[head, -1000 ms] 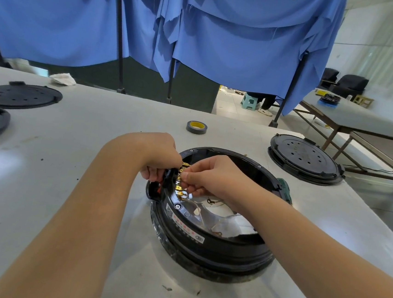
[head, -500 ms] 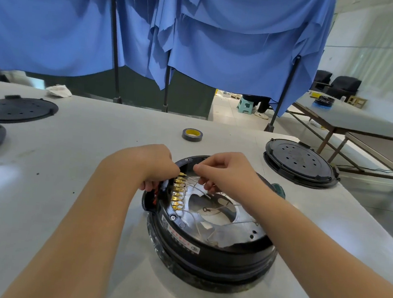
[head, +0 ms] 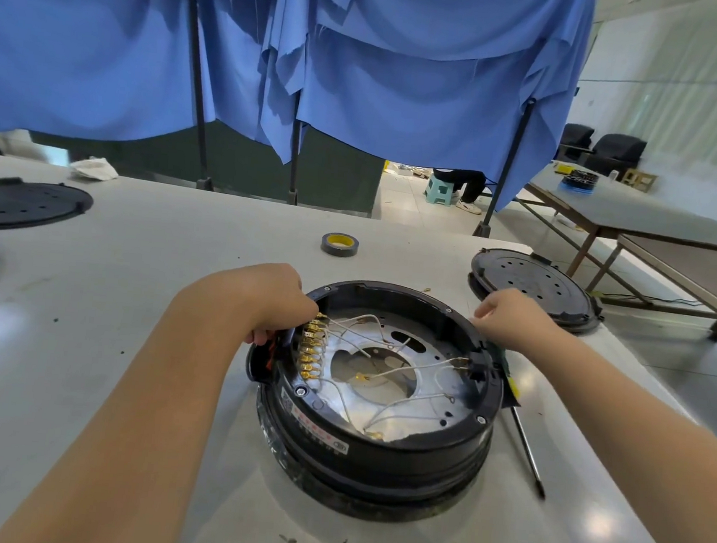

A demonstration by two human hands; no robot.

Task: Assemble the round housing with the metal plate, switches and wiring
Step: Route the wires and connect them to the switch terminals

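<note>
Left hand (head: 266,302) curled tight on the near-left rim of the round housing (head: 377,426) on the table (head: 127,293), right by the gold terminals (head: 310,354); right hand (head: 514,319) at the far-right rim, fingers bent, grip unclear, white wires (head: 408,370) lying between both.

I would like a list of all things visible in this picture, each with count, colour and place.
housing: 1, black, table centre
metal plate: 1, silver, inside housing
wires: several, white, over plate
terminals: a row, gold, housing's left inner edge
tape roll: 1, grey and yellow, behind housing
round covers: 3, black, one right, two far left
screwdriver: 1, dark, right of housing
cloth: 1, white, far left
curtain: blue, behind table
table: 1, white
left hand: at terminals
right hand: at housing's right rim
</note>
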